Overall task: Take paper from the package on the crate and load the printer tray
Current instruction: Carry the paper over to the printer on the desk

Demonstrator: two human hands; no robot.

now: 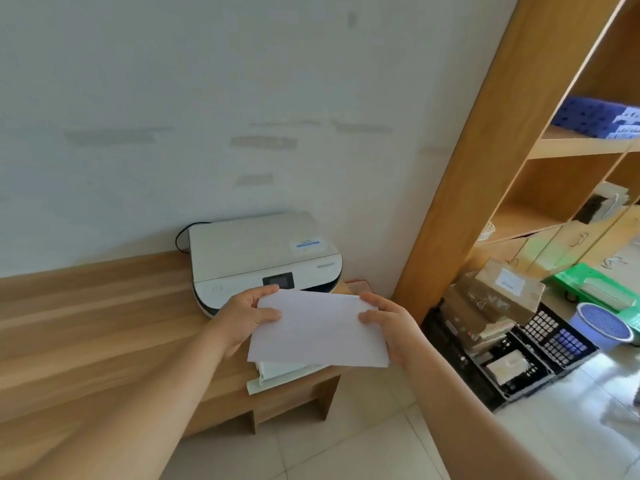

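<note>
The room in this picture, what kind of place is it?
Probably a small office or storeroom: a white flatbed printer on a long wooden desk, tall wooden shelves, and black plastic crates holding packages.

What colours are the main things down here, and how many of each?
White: 2, the paper held in both hands and the printer
Black: 1, the crate
Green: 1, the box
Blue or purple: 2, the basket and the shelf tray
Total: 6

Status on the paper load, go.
Left hand and right hand gripping paper stack. Held above pulled-out printer tray, not yet in. Nothing blocking.
</note>
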